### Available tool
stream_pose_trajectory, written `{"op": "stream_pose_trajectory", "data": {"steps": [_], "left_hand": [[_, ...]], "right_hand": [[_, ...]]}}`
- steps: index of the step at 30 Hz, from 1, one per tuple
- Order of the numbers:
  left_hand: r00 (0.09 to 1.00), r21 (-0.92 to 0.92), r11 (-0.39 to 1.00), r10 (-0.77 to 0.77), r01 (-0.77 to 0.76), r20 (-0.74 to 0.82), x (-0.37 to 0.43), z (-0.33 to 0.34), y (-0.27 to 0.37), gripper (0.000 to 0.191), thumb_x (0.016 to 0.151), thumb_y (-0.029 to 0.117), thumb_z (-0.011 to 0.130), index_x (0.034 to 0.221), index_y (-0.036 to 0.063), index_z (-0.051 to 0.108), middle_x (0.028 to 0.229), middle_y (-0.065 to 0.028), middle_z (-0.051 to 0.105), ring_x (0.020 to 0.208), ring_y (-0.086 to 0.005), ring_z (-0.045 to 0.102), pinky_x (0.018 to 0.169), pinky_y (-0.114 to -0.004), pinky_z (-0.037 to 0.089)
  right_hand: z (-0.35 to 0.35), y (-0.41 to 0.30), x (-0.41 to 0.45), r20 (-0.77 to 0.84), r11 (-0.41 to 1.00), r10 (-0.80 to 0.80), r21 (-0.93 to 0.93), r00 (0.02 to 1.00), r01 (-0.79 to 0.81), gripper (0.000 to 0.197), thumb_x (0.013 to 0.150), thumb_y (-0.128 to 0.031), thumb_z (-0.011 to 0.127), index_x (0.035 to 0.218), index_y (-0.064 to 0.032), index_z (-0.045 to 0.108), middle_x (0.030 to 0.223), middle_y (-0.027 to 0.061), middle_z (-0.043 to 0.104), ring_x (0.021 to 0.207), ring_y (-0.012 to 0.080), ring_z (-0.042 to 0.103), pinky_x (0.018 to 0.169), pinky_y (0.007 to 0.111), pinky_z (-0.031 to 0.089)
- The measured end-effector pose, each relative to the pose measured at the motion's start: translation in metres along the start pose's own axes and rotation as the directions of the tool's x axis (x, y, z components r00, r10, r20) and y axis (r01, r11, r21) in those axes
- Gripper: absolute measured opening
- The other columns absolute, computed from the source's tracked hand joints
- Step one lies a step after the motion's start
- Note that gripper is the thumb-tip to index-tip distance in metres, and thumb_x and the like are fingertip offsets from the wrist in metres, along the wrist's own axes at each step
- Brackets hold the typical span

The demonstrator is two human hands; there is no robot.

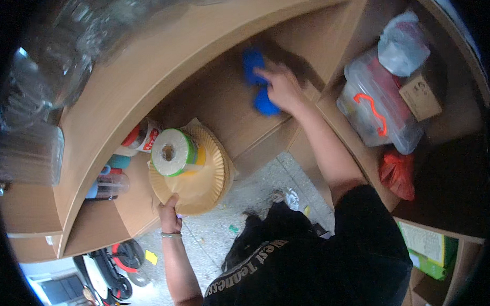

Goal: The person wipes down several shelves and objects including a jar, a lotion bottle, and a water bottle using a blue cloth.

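Observation:
My left hand grips the near rim of a stack of pleated paper liners, its thumb on top. A roll of clear film or tape with a green edge lies on the stack, beside something yellow. My right hand reaches into a wooden shelf compartment and holds a blue cloth or similar soft item against the shelf board. The blue item is blurred, and its exact kind cannot be told.
Left on the shelf stand a red-lidded jar and a clear plastic cup. To the right are a clear plastic box with an orange handle, a small cardboard box and a red plastic bag. Clear containers are at upper left.

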State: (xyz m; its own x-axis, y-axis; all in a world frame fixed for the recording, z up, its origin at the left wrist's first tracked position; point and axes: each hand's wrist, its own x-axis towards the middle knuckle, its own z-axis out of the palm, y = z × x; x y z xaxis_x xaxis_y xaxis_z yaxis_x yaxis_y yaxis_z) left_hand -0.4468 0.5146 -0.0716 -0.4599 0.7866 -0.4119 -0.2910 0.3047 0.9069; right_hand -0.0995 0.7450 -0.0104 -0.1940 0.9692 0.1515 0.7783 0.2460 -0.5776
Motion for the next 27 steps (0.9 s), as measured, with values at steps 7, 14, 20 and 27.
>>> {"op": "stream_pose_trajectory", "data": {"steps": [7,14,20,27], "left_hand": [[0.999,0.076,0.997,-0.028,0.026,0.020,0.004,0.015,0.003,0.041,0.078,0.007,0.061,0.116,-0.0012,0.048,0.108,-0.0112,0.058,0.093,-0.0236,0.059,0.079,-0.035,0.050],[0.997,0.099,0.992,-0.078,0.078,-0.003,0.000,0.000,0.001,0.052,0.079,0.005,0.057,0.128,0.0065,0.038,0.118,-0.0091,0.052,0.105,-0.0270,0.054,0.087,-0.041,0.047],[0.999,0.089,0.995,-0.049,0.049,-0.008,0.000,0.012,0.007,0.048,0.078,0.006,0.060,0.122,-0.0004,0.042,0.112,-0.0121,0.055,0.099,-0.0263,0.057,0.083,-0.040,0.049],[0.999,0.029,0.999,-0.033,0.033,-0.015,0.007,-0.010,-0.008,0.046,0.076,0.006,0.062,0.119,-0.0002,0.045,0.110,-0.0116,0.056,0.097,-0.0245,0.057,0.082,-0.037,0.049]], "right_hand": [[0.122,0.057,0.108,-0.013,0.965,0.096,-0.243,0.995,-0.096,0.051,0.088,-0.023,0.036,0.133,-0.0017,0.031,0.140,0.0215,0.025,0.131,0.0342,0.021,0.109,0.045,0.012],[0.087,-0.016,0.085,-0.023,0.941,-0.071,-0.333,0.997,0.059,0.035,0.089,-0.017,0.037,0.118,-0.0043,0.053,0.129,0.0183,0.044,0.123,0.0354,0.035,0.103,0.049,0.023],[0.107,0.048,0.169,-0.332,0.797,0.026,-0.562,0.943,-0.220,0.034,0.089,-0.021,0.039,0.117,-0.0066,0.053,0.122,0.0163,0.050,0.117,0.0344,0.042,0.093,0.045,0.034],[0.050,0.034,0.058,0.236,0.811,0.276,-0.577,0.932,-0.095,0.030,0.084,-0.021,0.043,0.107,-0.0083,0.059,0.109,0.0150,0.058,0.103,0.0278,0.053,0.079,0.040,0.044]]}}
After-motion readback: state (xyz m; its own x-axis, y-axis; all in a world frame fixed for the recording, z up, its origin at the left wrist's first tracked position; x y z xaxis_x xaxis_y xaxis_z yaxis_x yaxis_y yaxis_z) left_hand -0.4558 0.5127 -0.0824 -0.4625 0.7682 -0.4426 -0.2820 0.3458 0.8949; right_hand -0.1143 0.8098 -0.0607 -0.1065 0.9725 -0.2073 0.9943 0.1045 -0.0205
